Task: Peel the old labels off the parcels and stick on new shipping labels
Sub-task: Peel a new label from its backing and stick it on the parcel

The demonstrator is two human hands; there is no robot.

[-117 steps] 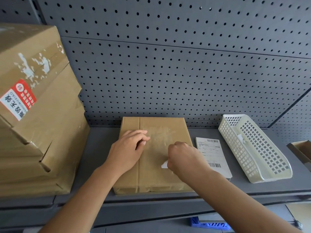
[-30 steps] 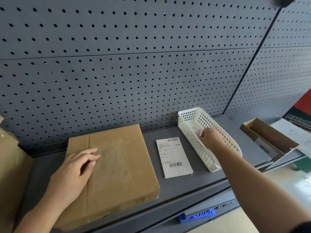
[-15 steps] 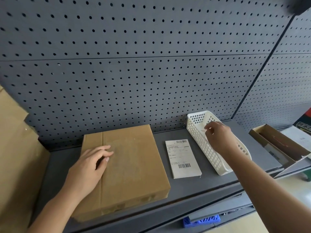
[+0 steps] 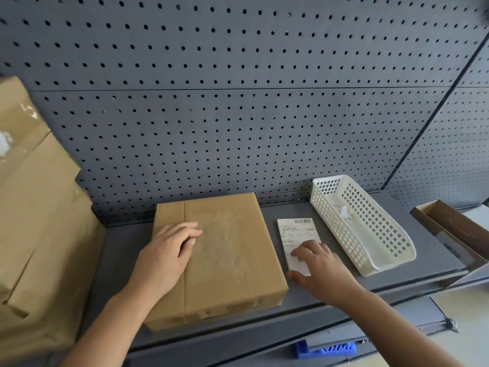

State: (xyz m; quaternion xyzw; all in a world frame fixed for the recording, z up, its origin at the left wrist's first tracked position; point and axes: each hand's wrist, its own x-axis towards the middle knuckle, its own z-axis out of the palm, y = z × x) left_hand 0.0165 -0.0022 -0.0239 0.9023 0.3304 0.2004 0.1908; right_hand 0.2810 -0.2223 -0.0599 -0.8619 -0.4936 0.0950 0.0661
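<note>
A flat brown cardboard parcel (image 4: 225,258) lies on the grey shelf (image 4: 383,250), its top bearing a pale patch of label residue. My left hand (image 4: 166,255) rests flat on the parcel's left part, fingers straight. A stack of white shipping labels (image 4: 297,234) with barcodes lies just right of the parcel. My right hand (image 4: 317,266) is spread over the stack's near end, fingertips touching the top label. In the white plastic basket (image 4: 386,260) further right lie small scraps of peeled label (image 4: 344,211).
Large taped cardboard boxes (image 4: 34,221) are stacked at the left. A grey pegboard wall (image 4: 238,115) backs the shelf. An open brown box (image 4: 455,229) sits at the far right. A blue object (image 4: 325,349) shows below the shelf edge.
My right hand dropped a peeled scrap into the basket, then moved left and down onto the label stack. My left hand has stayed on the parcel.
</note>
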